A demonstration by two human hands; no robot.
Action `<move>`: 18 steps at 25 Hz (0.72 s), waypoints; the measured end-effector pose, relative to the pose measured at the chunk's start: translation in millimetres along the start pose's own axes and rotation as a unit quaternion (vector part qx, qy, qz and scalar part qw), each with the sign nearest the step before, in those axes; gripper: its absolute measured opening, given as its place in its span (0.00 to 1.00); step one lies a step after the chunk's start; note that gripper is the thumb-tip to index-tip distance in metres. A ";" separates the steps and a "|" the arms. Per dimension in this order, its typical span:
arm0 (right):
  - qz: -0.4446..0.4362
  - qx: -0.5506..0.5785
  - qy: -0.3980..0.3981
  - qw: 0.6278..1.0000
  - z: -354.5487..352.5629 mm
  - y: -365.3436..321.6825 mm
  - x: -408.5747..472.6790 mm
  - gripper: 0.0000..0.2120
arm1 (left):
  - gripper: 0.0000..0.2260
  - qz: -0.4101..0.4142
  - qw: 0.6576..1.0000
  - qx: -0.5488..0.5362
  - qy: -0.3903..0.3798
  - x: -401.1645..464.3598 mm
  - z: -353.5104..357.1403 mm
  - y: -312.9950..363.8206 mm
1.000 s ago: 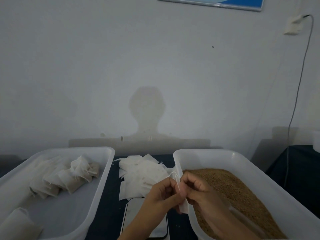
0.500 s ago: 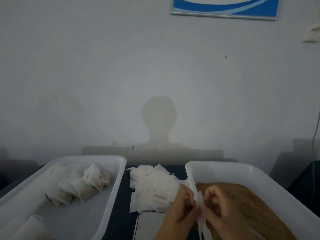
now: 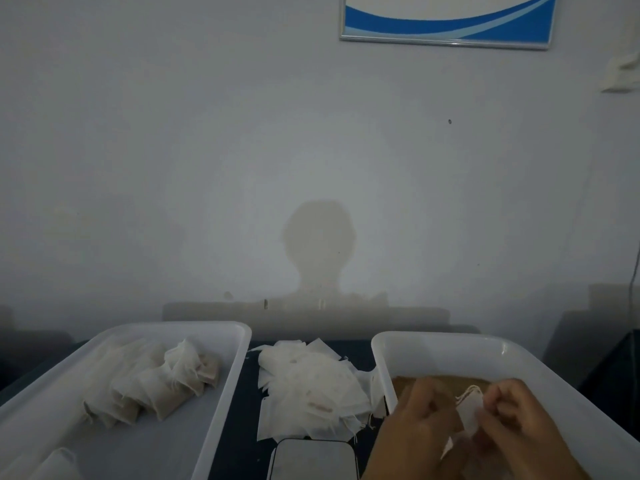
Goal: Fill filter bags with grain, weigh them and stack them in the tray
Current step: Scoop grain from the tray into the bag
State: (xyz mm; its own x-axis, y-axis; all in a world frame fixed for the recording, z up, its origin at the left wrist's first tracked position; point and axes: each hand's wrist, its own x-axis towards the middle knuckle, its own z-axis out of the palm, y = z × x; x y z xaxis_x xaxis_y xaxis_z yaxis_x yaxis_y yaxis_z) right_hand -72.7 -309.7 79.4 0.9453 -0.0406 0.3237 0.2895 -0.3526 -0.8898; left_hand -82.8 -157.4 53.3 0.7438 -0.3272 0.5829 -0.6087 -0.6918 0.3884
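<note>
My left hand (image 3: 420, 419) and my right hand (image 3: 509, 417) pinch one empty white filter bag (image 3: 468, 412) between them, over the brown grain (image 3: 403, 384) in the right white tray (image 3: 446, 351). The bag's frayed top edge points up between my fingertips. A loose pile of empty filter bags (image 3: 308, 386) lies on the dark table between the trays. The left white tray (image 3: 194, 332) holds several filled bags (image 3: 156, 386) in a row. The top of a flat scale (image 3: 313, 459) shows at the bottom edge, below the pile.
A pale wall rises close behind the table, with a blue-and-white framed sign (image 3: 446, 19) high up. A cable (image 3: 635, 271) hangs down at the far right. Another filled bag (image 3: 55, 462) lies in the left tray's near corner.
Both hands have carried the bag to the right, from above the scale and tray rim to over the grain. The camera has tilted up, so the hands sit lower in view.
</note>
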 end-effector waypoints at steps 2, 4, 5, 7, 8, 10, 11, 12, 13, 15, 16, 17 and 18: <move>0.038 -0.032 -0.020 0.999 -14.2 11.2 10.6 0.06 | 0.15 0.029 0.999 -0.016 -0.010 8.3 7.2 2.2; 0.081 -0.134 -0.058 0.986 -26.2 27.8 25.9 0.05 | 0.13 0.033 0.999 -0.018 -0.019 15.5 12.1 0.7; 0.099 -0.209 -0.100 0.968 -33.1 37.2 32.3 0.05 | 0.12 0.031 0.999 -0.012 -0.037 19.1 15.3 -0.7; 0.141 -0.367 -0.230 0.890 -41.8 48.4 40.9 0.05 | 0.10 0.018 0.998 0.017 -0.064 22.8 20.1 -4.7; 0.145 -0.422 -0.291 0.846 -44.9 56.2 44.1 0.10 | 0.10 0.002 0.997 0.029 -0.067 23.0 23.1 -6.2; 0.124 -0.461 -0.342 0.809 -46.5 71.6 45.4 0.16 | 0.09 -0.035 0.996 0.045 -0.067 22.5 28.2 -9.4; 0.107 -0.479 -0.342 0.801 -46.6 75.9 42.9 0.14 | 0.09 -0.047 0.995 0.057 -0.068 21.9 30.8 -10.8; 0.099 -0.500 -0.340 0.791 -46.4 79.6 40.5 0.11 | 0.09 -0.058 0.993 0.069 -0.071 21.3 33.5 -12.0; 0.096 -0.509 -0.335 0.787 -45.0 85.0 37.6 0.08 | 0.09 -0.067 0.992 0.081 -0.073 21.3 35.8 -13.7; 0.087 -0.502 -0.323 0.798 -38.7 92.2 35.4 0.05 | 0.09 -0.080 0.990 0.093 -0.071 20.8 39.9 -17.1; 0.074 -0.495 -0.306 0.810 -38.6 92.1 37.7 0.05 | 0.09 -0.086 0.989 0.096 -0.069 20.3 41.9 -18.8; 0.057 -0.492 -0.282 0.822 -40.8 89.5 40.5 0.05 | 0.09 -0.090 0.988 0.100 -0.069 19.9 44.4 -20.3; 0.046 -0.500 -0.257 0.825 -45.2 85.6 44.8 0.05 | 0.10 -0.094 0.988 0.106 -0.067 19.4 46.7 -21.8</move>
State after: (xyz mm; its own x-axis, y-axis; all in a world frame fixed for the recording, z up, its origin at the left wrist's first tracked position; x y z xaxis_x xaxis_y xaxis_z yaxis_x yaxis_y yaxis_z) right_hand -12.3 -383.9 32.3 0.9695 0.2022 -0.1386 0.1880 -0.9761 -0.1087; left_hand -42.2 -178.7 22.9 0.8763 -0.2530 0.4100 -0.3963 -0.8626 0.3146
